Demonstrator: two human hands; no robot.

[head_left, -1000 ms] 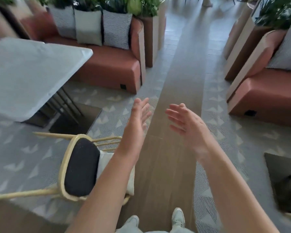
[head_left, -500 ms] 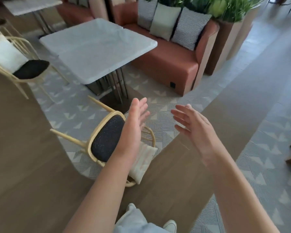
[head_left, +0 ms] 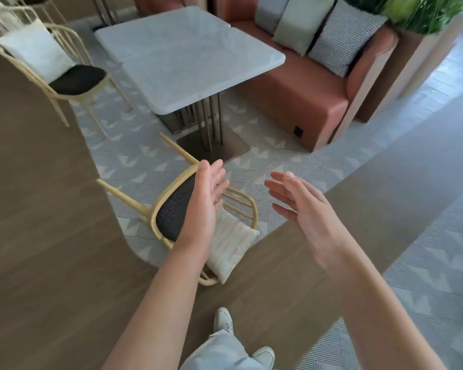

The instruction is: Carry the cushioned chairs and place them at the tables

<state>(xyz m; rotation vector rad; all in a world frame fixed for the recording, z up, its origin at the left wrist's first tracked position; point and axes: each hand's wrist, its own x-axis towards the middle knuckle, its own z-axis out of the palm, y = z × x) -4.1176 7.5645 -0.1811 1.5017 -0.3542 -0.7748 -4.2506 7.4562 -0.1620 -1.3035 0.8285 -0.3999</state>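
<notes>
Your left hand point(head_left: 202, 206) and right hand point(head_left: 302, 209) hang in front of you with fingers spread wide, holding nothing. The cushioned chair point(head_left: 177, 209) lies tipped on its side on the patterned rug, just short of the marble desk point(head_left: 187, 57), legs pointing away and its pale cushion point(head_left: 231, 244) hanging loose off the back. Grab the frame carelessly and that cushion will likely slide out onto the floor. Swing it upright too fast and the legs could knock the desk's metal base point(head_left: 211, 129). A second chair point(head_left: 64, 73) already stands at the desk's far side
</notes>
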